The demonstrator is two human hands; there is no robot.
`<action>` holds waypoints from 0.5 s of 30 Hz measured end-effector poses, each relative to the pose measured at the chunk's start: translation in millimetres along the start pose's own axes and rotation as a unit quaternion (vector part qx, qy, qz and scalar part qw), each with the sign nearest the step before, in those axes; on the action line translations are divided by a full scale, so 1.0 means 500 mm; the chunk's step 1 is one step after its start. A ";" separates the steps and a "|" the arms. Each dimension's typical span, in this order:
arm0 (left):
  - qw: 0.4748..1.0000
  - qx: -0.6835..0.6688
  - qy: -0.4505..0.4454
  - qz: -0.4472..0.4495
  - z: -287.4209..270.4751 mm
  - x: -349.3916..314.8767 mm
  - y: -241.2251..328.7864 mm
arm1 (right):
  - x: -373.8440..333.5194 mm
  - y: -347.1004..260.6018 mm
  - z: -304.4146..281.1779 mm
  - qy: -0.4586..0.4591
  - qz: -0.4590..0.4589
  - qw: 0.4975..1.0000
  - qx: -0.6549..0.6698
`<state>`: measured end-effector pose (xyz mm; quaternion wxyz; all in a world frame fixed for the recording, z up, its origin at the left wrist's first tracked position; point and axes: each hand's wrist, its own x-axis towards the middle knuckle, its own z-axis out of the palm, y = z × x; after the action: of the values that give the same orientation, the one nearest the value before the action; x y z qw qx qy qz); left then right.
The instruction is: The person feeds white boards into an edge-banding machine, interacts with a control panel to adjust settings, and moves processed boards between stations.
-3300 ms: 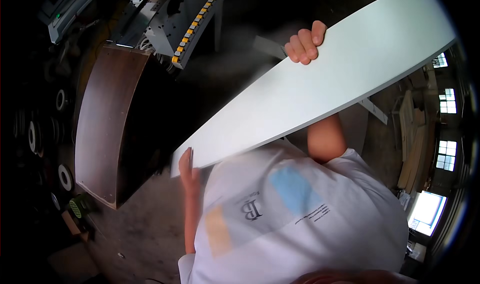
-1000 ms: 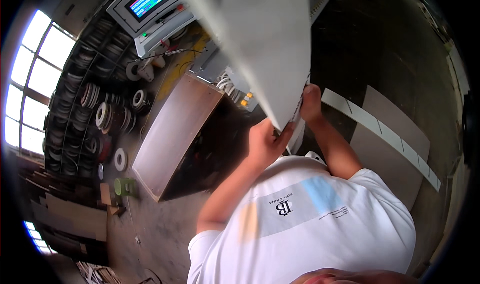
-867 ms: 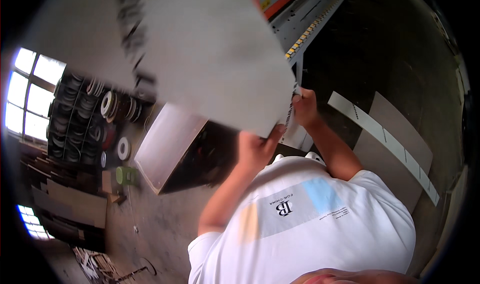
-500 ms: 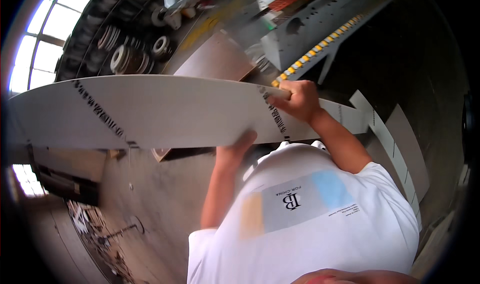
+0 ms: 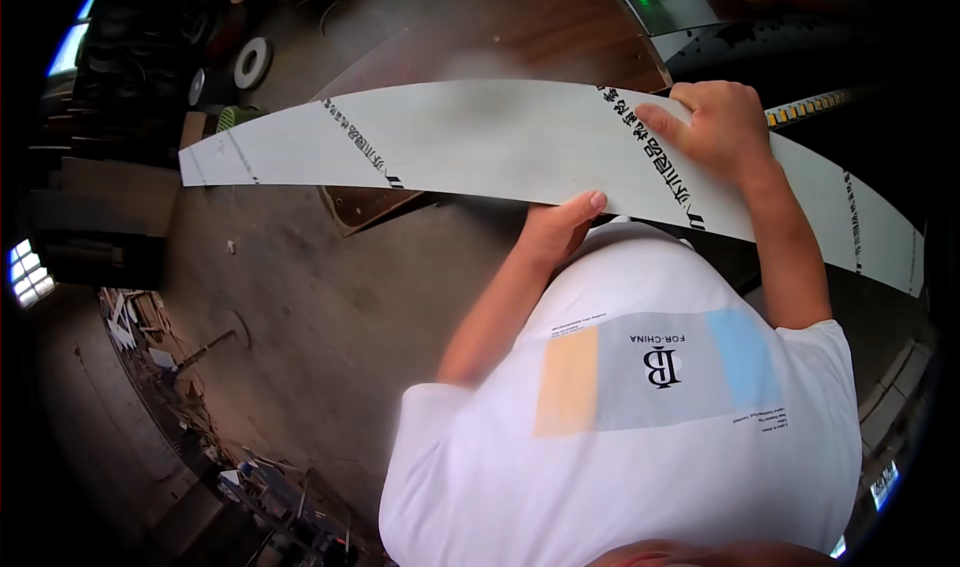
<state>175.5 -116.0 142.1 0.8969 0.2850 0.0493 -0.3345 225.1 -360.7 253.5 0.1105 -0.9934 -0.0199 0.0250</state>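
Concrete workshop floor (image 5: 330, 307), grey and dusty, filling most of the view; scraps and debris (image 5: 160, 347) scattered along its lower left edge.

Long pale panel (image 5: 480, 142), flat and narrow, held level at chest height across nearly the whole frame, from far left to far right; edges bent by the lens; 4 dark printed bands crossing its face at a slant.

White T-shirt (image 5: 640, 437) with orange, grey and blue blocks, seen from above at lower right.

Brown wooden board (image 5: 520, 47) lying beneath and behind the panel, a corner of it showing under the near edge.

Grey machine (image 5: 720, 17) with a yellow-and-black striped strip at top right, well beyond the panel.

Stacked rolls of edge banding (image 5: 250, 62) at upper left, near a green roll.

Right hand (image 5: 715, 127) laid over the panel's far edge, right of centre; fingers curled together down onto the top face, clamped on the board.

Left hand (image 5: 555, 227) at the near edge, close to the middle; thumb pressed on top at the rim, remaining fingers hidden beneath, so gripping the panel from below; 2 hands close together, well short of either end.
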 end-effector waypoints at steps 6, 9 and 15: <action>0.997 -0.016 0.031 -0.071 0.006 -0.005 -0.034 | 0.018 -0.003 -0.029 -0.059 0.001 0.998 -0.019; 0.997 -0.048 0.011 -0.063 0.009 -0.002 -0.039 | 0.036 -0.006 -0.035 -0.072 -0.022 0.996 -0.049; 0.991 -0.093 0.064 -0.066 -0.037 0.026 -0.057 | 0.065 0.048 0.001 0.003 -0.112 0.994 -0.006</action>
<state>169.5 -130.8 109.1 0.8903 0.2174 0.1563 -0.3683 258.2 -382.7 246.3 0.1069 -0.9856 -0.1309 0.0096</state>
